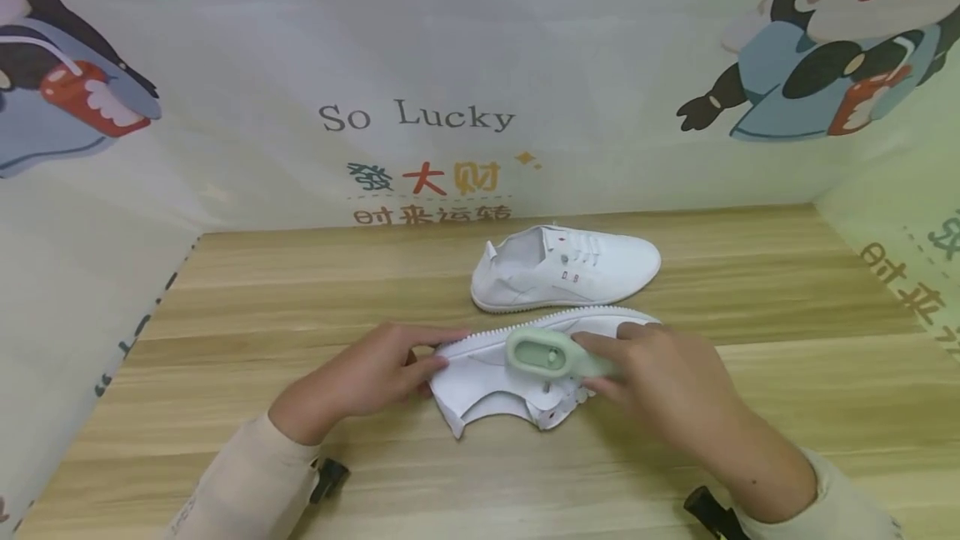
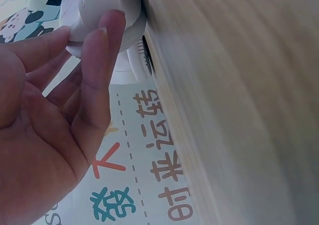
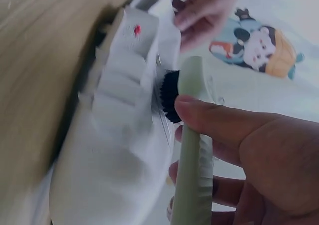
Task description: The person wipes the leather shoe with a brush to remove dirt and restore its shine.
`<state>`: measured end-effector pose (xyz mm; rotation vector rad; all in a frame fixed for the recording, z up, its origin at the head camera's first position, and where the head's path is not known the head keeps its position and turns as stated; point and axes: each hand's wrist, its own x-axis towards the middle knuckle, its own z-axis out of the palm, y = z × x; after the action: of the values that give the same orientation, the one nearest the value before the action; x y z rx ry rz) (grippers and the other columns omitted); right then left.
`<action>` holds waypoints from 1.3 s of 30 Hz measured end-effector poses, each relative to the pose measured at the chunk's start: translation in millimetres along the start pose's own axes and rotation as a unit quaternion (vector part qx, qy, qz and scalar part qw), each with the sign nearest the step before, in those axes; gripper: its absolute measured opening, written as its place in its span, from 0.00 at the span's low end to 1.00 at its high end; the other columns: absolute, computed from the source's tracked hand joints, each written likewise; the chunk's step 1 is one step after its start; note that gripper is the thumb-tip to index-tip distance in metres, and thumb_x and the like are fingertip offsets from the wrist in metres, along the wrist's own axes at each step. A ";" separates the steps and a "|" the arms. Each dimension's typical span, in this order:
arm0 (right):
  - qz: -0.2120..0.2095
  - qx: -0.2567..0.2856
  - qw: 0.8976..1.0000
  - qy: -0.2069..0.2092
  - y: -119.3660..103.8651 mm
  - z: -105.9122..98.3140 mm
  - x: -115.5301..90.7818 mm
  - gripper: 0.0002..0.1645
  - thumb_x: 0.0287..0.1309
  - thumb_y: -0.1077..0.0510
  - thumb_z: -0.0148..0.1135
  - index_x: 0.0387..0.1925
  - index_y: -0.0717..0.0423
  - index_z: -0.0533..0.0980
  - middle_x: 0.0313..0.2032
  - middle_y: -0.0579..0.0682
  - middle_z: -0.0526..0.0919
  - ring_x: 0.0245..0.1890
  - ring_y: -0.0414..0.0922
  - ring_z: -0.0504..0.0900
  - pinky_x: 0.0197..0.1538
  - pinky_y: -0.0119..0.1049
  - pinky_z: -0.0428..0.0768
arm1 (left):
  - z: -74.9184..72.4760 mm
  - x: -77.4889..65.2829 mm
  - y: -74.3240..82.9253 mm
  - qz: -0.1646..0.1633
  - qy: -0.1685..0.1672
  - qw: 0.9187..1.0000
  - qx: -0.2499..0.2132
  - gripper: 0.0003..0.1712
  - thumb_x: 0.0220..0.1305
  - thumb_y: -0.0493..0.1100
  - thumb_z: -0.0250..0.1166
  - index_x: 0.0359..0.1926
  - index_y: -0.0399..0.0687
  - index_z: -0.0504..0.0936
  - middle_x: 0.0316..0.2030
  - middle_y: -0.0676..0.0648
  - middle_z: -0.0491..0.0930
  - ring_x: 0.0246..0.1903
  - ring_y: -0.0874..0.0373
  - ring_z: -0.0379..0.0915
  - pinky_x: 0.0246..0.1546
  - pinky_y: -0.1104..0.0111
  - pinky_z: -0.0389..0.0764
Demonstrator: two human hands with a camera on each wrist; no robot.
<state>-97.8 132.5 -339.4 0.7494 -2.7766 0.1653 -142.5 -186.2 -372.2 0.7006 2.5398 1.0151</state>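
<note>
A white shoe (image 1: 474,375) lies on its side on the wooden table, its opening toward me. At its heel my left hand (image 1: 356,377) pinches the shoe between thumb and fingers; the left wrist view shows the fingertips on the heel (image 2: 102,3). My right hand (image 1: 667,377) grips a pale green scrub brush (image 1: 534,353) by its handle, with the head over the shoe's upward-facing side. In the right wrist view, dark bristles (image 3: 170,95) touch the shoe's side near the laces, and the thumb lies along the brush.
The matching white shoe (image 1: 622,267) stands upright just behind, toe pointing right. A printed cloth (image 1: 420,40) with lettering and cartoon figures rises at the back and both sides of the wooden tabletop (image 1: 247,315). A dark strap end (image 1: 328,480) sticks out at the left sleeve.
</note>
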 end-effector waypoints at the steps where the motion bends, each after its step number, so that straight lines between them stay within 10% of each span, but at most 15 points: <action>1: 0.002 0.000 1.000 -0.001 2.4 -1.9 -1.0 0.25 0.47 0.44 0.77 0.50 0.39 0.85 0.28 0.46 0.83 0.22 0.40 0.77 0.19 0.33 0.68 | -0.1 -0.3 -0.2 0.000 0.000 1.000 -0.001 0.25 0.71 0.40 0.61 0.66 0.63 0.76 0.32 0.52 0.84 0.13 0.67 0.66 0.16 0.71 0.70; 20: 0.055 0.013 0.997 -0.052 45.5 -30.7 -18.4 0.23 0.47 0.45 0.78 0.48 0.41 0.86 0.29 0.46 0.84 0.20 0.39 0.71 0.19 0.36 0.66 | 5.9 -5.9 -5.4 0.001 -0.003 1.000 -0.007 0.24 0.73 0.41 0.59 0.67 0.60 0.75 0.32 0.51 0.81 0.14 0.67 0.66 0.18 0.71 0.73; 28: 0.036 0.030 0.998 -0.030 41.0 -17.9 -17.9 0.24 0.48 0.45 0.77 0.50 0.43 0.85 0.35 0.49 0.88 0.26 0.42 0.81 0.22 0.39 0.74 | 7.7 0.1 0.5 -0.001 -0.003 1.000 0.012 0.25 0.74 0.41 0.57 0.69 0.57 0.72 0.27 0.53 0.80 0.22 0.62 0.78 0.26 0.70 0.78; 39: 0.028 0.022 0.999 -0.029 31.2 -11.5 -12.8 0.26 0.51 0.45 0.75 0.53 0.42 0.83 0.23 0.42 0.77 0.20 0.37 0.66 0.20 0.34 0.65 | 5.5 1.3 6.2 -0.003 0.009 0.999 0.044 0.26 0.73 0.41 0.58 0.70 0.55 0.72 0.32 0.54 0.81 0.22 0.63 0.77 0.32 0.71 0.77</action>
<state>-100.5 167.5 -333.3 0.6979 -2.8601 0.2184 -139.1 -178.5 -371.8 0.7091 2.6136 0.9171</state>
